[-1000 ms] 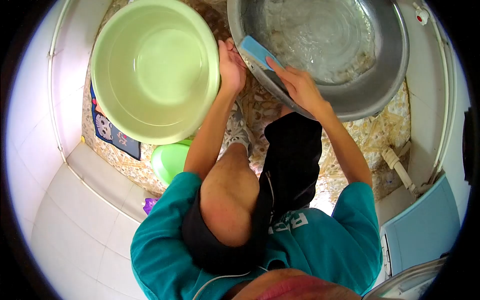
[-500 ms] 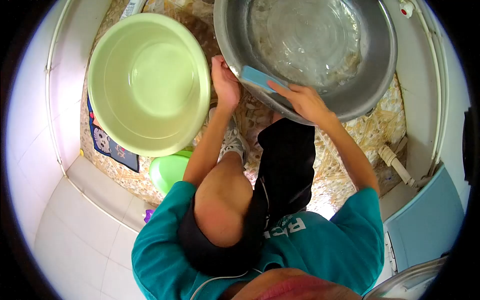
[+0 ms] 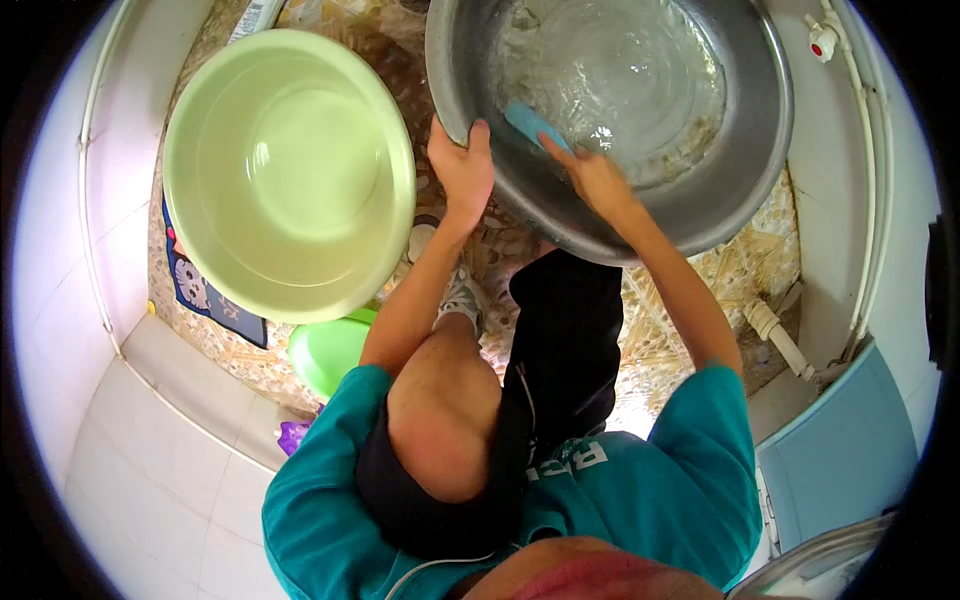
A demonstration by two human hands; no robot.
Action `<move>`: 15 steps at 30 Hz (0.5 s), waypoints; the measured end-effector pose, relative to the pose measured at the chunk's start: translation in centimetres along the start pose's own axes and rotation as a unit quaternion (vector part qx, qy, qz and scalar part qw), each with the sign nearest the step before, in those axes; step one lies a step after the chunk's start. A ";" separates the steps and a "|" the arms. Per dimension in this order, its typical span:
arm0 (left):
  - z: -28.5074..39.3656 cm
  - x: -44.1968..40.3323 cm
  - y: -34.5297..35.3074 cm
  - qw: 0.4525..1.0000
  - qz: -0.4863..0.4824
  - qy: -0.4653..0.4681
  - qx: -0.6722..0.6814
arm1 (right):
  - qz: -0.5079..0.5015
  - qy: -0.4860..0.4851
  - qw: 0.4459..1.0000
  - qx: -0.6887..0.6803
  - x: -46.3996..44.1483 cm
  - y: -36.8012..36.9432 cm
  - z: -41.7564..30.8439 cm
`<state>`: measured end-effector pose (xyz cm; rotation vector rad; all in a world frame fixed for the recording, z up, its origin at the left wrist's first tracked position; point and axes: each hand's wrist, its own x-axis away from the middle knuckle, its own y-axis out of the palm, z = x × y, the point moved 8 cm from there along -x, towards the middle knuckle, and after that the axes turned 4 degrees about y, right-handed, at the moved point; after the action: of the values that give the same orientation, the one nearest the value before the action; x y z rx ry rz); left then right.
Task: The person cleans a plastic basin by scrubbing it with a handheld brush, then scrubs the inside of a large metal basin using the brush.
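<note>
The left hand [image 3: 462,175] is closed on the rim of a large round grey basin [image 3: 748,150], smooth and metallic-looking, with the thumb over the edge. The right hand [image 3: 600,188] grips a light-blue oblong tool [image 3: 537,127], the index finger extended along its top. The tool is inside the basin, just ahead of the right hand, at the near-left margin of rippled, glossy water [image 3: 640,85]. Whether its underside touches the basin wall cannot be determined.

To the left of the left hand, and just beside it, stands a pale-green round tub [image 3: 290,175] with a smooth, rolled rim. Nearer the body from that hand lie a bright-green rounded piece [image 3: 325,360], partly under the tub's edge, and a dark mat [image 3: 235,318] with a cat print. The floor [image 3: 660,340] has a mottled, pebble-like pattern.

Compared with the earlier frame, the tool has moved off the rim into the basin; the left thumb, previously outside, now overlaps the rim.
</note>
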<state>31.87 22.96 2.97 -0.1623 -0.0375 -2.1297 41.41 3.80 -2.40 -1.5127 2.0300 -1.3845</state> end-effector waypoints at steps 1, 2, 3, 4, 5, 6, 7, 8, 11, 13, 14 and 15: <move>0.3 -0.4 -0.1 1.000 0.001 0.020 0.004 | -0.026 0.002 1.000 -0.005 1.5 -0.2 0.6; 0.3 -0.7 -0.3 1.000 0.003 0.018 0.003 | -0.029 0.001 1.000 -0.006 2.3 -0.3 1.8; 0.9 -1.5 0.0 1.000 -0.012 0.001 -0.008 | -0.042 0.018 0.998 0.033 2.7 -1.0 2.4; 1.0 -2.1 0.3 0.999 -0.026 -0.014 -0.018 | -0.054 0.035 0.995 0.073 2.5 -1.3 2.7; 0.7 -2.2 0.3 0.999 -0.020 -0.015 -0.019 | -0.093 0.085 0.989 0.080 1.1 -0.9 3.8; 0.6 -2.0 0.1 0.999 -0.021 -0.015 -0.022 | -0.092 0.084 0.989 0.076 -1.2 -0.3 2.8; 0.8 -2.1 0.0 0.999 -0.016 0.003 -0.043 | -0.032 0.089 0.994 0.051 -4.0 -0.5 2.0; 1.0 -2.3 0.1 0.998 -0.010 0.021 -0.062 | 0.027 0.095 0.995 0.028 -5.6 -1.0 1.4; 0.5 -2.2 0.0 0.998 -0.016 -0.031 -0.047 | 0.026 0.127 0.991 0.023 -5.1 -0.4 0.0; 0.4 -2.4 0.3 1.000 -0.012 -0.010 -0.026 | 0.026 0.085 0.995 0.033 -0.3 0.3 0.6; 0.5 -2.2 0.1 1.000 -0.006 0.009 -0.012 | 0.021 0.042 0.998 0.037 1.5 0.6 0.2; 0.4 -2.0 -0.1 1.000 -0.003 0.007 -0.012 | 0.019 0.041 0.998 0.037 1.4 0.5 -0.1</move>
<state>32.88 24.75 3.11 -0.1621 -0.0033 -2.1383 40.46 2.63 -2.29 -1.4019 2.0188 -1.5129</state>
